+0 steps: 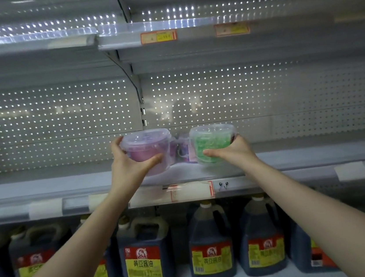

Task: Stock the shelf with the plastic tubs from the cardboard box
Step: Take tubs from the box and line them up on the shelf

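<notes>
Head view. Both arms reach forward and up to the middle shelf (pixel 317 155), each carrying one plastic tub. The left hand (pixel 132 165) grips the purple tub (pixel 146 150), with the thumb across its near wall and the fingers curled round its left side. The right hand (pixel 231 150) grips the green tub (pixel 212 142) in mirror fashion, thumb on the near wall and fingers round the right side. Both tubs are upright with clear lids on top, so their axes run vertically. They sit side by side but apart, over the front part of the shelf deck. Whether their bases touch the deck or hang just above it cannot be told.

Through the gap between them a third tub (pixel 184 148) shows, standing deeper on the shelf near the perforated back panel (pixel 275 94). The free deck therefore lies directly below and beyond each hand, and both arms are about equally extended. The likely next move is a short lowering or a push towards the back, keeping each tub to its own side of the third tub. The cardboard box is out of view. Soy sauce jugs (pixel 145 258) line the shelf below.
</notes>
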Tool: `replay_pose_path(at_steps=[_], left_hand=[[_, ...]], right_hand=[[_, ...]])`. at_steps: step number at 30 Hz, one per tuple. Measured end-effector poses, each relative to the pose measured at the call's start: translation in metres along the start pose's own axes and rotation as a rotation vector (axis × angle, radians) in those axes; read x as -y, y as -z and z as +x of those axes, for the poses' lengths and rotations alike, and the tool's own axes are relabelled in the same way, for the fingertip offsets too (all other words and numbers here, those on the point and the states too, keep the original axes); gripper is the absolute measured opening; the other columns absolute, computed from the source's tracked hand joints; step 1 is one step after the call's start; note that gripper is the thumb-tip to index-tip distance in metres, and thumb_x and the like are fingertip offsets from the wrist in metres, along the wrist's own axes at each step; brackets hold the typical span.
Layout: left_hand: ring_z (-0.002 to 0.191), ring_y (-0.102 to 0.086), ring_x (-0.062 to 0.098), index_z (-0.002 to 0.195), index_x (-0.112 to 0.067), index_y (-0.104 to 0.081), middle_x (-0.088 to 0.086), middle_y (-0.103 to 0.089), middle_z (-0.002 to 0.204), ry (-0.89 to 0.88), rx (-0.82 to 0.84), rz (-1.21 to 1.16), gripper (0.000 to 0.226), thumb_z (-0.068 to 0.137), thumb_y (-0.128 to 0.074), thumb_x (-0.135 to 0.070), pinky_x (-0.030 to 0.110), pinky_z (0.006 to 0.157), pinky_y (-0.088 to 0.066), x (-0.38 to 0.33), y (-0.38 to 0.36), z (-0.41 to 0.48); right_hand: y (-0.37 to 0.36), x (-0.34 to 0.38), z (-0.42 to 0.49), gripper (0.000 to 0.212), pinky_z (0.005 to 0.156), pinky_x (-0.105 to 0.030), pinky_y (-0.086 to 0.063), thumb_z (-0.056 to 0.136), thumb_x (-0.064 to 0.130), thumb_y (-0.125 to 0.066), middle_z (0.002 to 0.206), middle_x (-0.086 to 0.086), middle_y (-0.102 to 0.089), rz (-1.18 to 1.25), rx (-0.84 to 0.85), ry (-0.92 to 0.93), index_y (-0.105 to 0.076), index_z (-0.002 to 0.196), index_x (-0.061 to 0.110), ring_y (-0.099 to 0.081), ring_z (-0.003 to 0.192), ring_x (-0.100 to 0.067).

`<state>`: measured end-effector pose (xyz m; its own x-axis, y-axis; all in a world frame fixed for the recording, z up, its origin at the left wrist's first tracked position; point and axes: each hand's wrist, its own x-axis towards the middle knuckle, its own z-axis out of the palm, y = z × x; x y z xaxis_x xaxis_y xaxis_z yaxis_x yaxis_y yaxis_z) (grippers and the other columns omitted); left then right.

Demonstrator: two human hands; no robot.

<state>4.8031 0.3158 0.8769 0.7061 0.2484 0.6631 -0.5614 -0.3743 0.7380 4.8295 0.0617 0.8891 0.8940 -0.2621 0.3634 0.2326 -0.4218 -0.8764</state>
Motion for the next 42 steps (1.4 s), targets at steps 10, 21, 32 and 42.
replay_pose_path(at_steps=[10,21,32,42], left_hand=[[0.11,-0.055,0.02,0.141,-0.018,-0.021,0.005,-0.051,0.129,0.071,0.069,0.057,0.108,0.059,-0.089,-0.03,0.04,0.094,-0.051,0.015,-0.026,0.015],[0.112,-0.052,0.022,0.14,-0.008,-0.016,0.012,-0.049,0.133,0.144,0.184,0.22,0.106,0.063,-0.086,-0.031,0.028,0.088,-0.043,0.025,-0.029,0.025],[0.123,-0.049,0.027,0.147,-0.01,-0.009,0.012,-0.046,0.141,0.152,0.252,0.264,0.112,0.067,-0.083,-0.038,0.033,0.093,-0.043,0.025,-0.025,0.024],[0.126,-0.047,0.026,0.151,-0.016,0.006,0.012,-0.039,0.146,0.265,0.373,0.16,0.12,0.069,-0.082,-0.013,0.036,0.103,-0.04,0.027,-0.013,0.028]], right_hand=[[-0.002,-0.014,0.017,0.085,0.086,-0.039,-0.055,0.02,0.062,-0.08,0.093,0.007,-0.071,-0.036,0.084,-0.004,-0.067,0.094,0.021,-0.067,0.089,-0.013],[-0.004,-0.02,0.029,0.07,0.085,-0.037,-0.055,0.036,0.055,-0.087,0.091,0.005,-0.07,-0.075,0.113,-0.008,-0.065,0.091,0.019,-0.066,0.088,-0.014],[-0.005,-0.02,0.026,0.067,0.084,-0.031,-0.054,0.041,0.049,-0.09,0.093,0.008,-0.071,-0.064,0.19,0.021,-0.068,0.097,0.021,-0.067,0.089,-0.01],[-0.008,-0.014,0.02,0.046,0.093,-0.029,-0.05,0.063,0.028,-0.088,0.108,0.005,-0.067,-0.039,0.345,0.1,-0.059,0.099,0.029,-0.063,0.101,-0.011]])
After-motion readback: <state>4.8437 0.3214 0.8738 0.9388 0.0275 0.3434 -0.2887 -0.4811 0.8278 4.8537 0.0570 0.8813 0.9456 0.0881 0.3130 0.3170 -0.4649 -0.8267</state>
